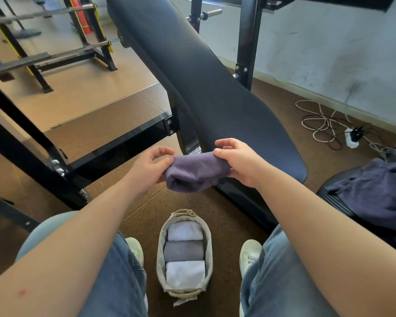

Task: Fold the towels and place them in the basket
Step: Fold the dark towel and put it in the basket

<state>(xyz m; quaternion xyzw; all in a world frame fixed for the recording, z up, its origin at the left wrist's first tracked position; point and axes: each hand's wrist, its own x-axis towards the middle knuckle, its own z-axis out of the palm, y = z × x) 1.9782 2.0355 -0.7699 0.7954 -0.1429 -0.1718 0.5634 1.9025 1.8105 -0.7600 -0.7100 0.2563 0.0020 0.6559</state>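
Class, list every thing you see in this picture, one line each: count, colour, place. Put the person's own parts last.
purple towel: one, purple, rolled, held up between both hands.
basket: one, pale grey with rope handles, on the floor between the feet.
folded towels: three, white, grey, white, in a row in the basket.
dark cloth: one, dark blue, unfolded, on a pad at right.
bench pad: one, black, slanting, ahead.
rack: one, black and yellow, far left.
cable: one, white, coiled on the floor at right.
power strip: one, white, beside the cable.
shoes: two, white, either side of the basket.
left hand: one, pinches the towel's left end.
right hand: one, pinches its right end.
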